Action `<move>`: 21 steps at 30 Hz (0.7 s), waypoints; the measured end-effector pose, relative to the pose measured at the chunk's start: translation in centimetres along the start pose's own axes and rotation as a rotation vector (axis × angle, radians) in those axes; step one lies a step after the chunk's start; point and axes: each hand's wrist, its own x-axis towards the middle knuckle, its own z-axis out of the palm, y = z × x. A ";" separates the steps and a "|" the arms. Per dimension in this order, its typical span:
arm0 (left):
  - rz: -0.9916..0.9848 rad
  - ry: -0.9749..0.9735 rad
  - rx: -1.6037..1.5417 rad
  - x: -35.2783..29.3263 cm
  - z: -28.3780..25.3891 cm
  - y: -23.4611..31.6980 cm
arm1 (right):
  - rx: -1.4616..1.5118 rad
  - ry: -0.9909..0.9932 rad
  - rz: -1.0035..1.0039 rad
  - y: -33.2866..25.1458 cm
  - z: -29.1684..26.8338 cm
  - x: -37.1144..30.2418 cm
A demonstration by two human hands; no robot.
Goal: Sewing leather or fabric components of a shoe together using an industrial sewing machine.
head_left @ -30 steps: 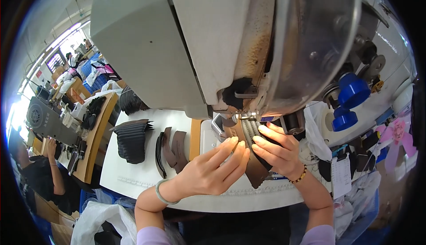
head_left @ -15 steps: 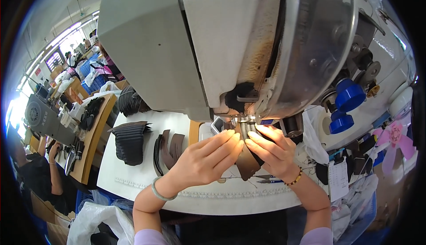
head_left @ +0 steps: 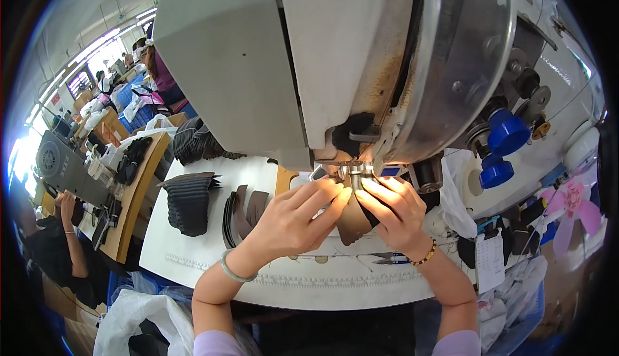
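Observation:
My left hand (head_left: 293, 219) and my right hand (head_left: 398, 215) meet under the head of a grey sewing machine (head_left: 225, 66). Fingers of both press on a brown and black piece of material (head_left: 353, 222), one hand on each side. The far end of this piece lies at the lit presser foot (head_left: 356, 173); its near end hangs toward me in a point. My fingertips partly cover it, and the needle cannot be made out. Left of my left hand lie brown and black curved strips (head_left: 241, 211) and a stack of black ribbed pieces (head_left: 187, 206).
Thread snips (head_left: 391, 258) lie near my right wrist. A darker pile of pieces (head_left: 195, 142) sits behind the stack. At right are blue knobs (head_left: 509, 133), a notepad (head_left: 490, 262) and a pink fan (head_left: 572, 205). A white bag (head_left: 132, 314) sits low left; a co-worker (head_left: 55, 246) works beyond.
The piece has moved away from me toward the presser foot, so less of its near end shows. Both hands stay close to the foot, and my left fingers have shifted slightly.

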 end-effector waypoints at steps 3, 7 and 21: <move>0.015 0.015 0.027 0.1 -0.2 1.0 | 0.118 0.083 -0.028 0.2 0.1 -0.3; 0.038 0.047 0.037 -0.6 0.1 1.1 | 0.138 -0.006 -0.075 0.7 -0.8 -0.4; 0.081 0.097 0.035 -0.3 0.4 1.3 | 0.098 -0.033 -0.092 0.9 -1.0 -0.6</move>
